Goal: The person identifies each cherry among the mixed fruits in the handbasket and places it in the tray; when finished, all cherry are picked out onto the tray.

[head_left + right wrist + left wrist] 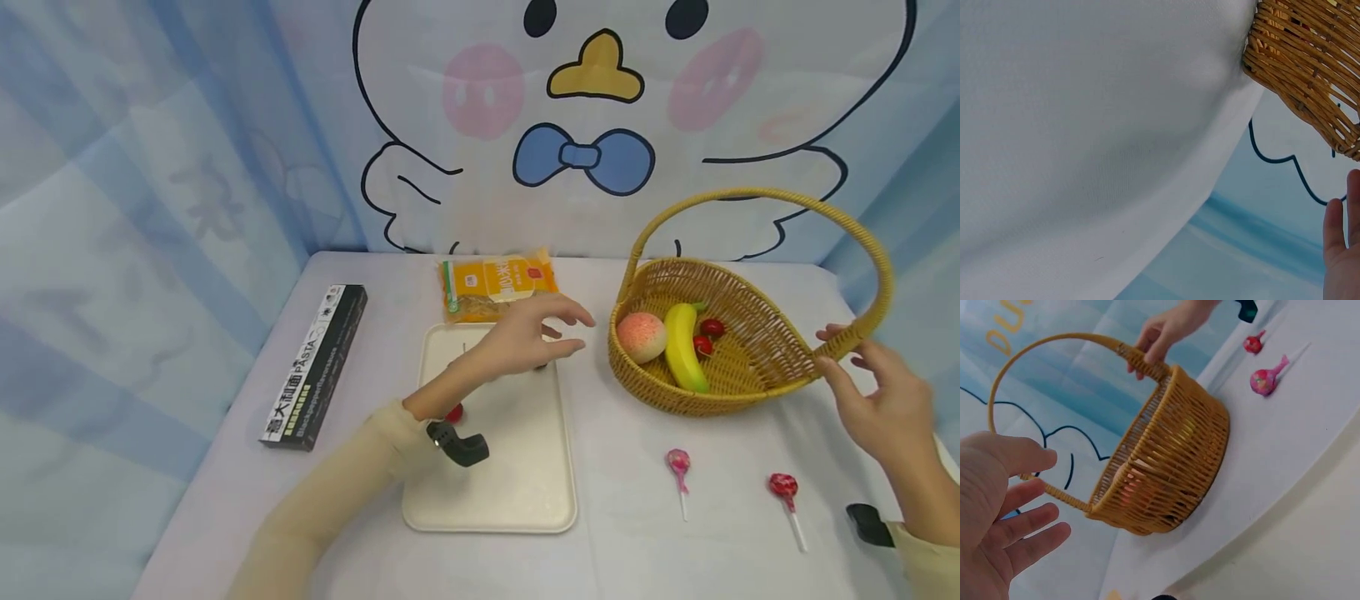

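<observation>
My right hand (pixel 885 396) holds the wicker basket (pixel 697 404) where its handle (pixel 873 321) joins the right rim, thumb on the near side. In the left wrist view, the fingers of that hand (pixel 1169 331) wrap the handle's base. A peach (pixel 642 337), a banana (pixel 683 348) and red cherries (pixel 712 327) lie inside the basket. My left hand (pixel 525 333) hangs over the far part of the cream tray (pixel 517 492), its parted fingers pointing at the basket, with nothing between them. A red cherry (pixel 454 413) on the tray is partly hidden by my left wrist.
A yellow food packet (pixel 498 283) lies behind the tray. To the left is a black pasta box (pixel 315 367). Two lollipops, one pink (pixel 678 462) and one red (pixel 783 486), lie in front of the basket. A printed curtain (pixel 585 217) hangs behind the table.
</observation>
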`<state>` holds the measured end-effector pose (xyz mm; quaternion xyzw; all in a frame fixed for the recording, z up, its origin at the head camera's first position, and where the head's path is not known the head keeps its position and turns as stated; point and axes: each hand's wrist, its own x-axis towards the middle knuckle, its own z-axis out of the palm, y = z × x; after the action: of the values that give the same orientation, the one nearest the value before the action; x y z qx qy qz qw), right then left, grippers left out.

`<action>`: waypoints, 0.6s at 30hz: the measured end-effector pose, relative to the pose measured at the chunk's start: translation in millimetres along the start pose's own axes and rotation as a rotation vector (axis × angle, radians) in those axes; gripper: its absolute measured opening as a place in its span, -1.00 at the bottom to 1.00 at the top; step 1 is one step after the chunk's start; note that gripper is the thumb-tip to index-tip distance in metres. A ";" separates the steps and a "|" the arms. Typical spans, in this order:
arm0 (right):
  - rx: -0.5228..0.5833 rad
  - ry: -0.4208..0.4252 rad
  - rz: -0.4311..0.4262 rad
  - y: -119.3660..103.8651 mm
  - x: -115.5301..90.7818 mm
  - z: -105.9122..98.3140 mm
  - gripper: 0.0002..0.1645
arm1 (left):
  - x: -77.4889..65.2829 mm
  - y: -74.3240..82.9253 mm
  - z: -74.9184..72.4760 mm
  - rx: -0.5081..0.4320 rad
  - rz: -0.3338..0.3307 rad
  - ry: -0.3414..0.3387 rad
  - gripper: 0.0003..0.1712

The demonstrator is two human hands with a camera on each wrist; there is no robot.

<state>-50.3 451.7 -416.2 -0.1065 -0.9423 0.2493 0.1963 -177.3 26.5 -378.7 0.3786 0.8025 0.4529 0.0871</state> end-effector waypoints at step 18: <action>0.012 0.014 -0.038 3.4 0.6 -0.8 -0.46 | 76.1 18.7 45.7 0.071 0.078 -0.106 -0.64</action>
<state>-50.1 455.2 -417.2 -0.0893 -0.9412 0.2505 0.2083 -198.5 114.6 -374.7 0.4360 0.7969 0.4064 0.0982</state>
